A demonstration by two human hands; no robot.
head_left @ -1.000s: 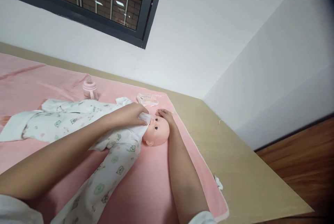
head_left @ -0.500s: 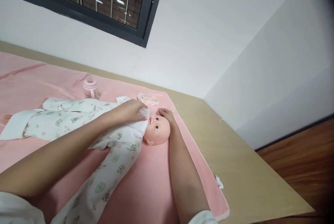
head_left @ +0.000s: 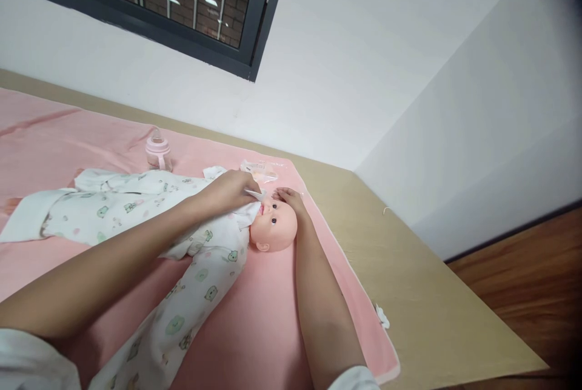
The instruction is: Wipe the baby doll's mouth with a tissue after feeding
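A baby doll [head_left: 278, 227] lies on its back on a pink blanket [head_left: 254, 329], dressed in a white romper with green bear prints [head_left: 136, 208]. My left hand [head_left: 231, 190] is closed on a small white cloth [head_left: 255, 195], held at the doll's mouth and chin. My right hand [head_left: 289, 201] rests on the far side of the doll's head, fingers curved against it.
A pink baby bottle [head_left: 157, 154] stands behind the doll. A clear plastic packet [head_left: 260, 170] lies near the blanket's far corner. The blanket covers a tan table [head_left: 422, 293] set in a wall corner; wooden floor [head_left: 531, 281] to the right.
My left hand has drawn the white cloth slightly up from the doll's chin toward its mouth. My right hand has stayed on the doll's head.
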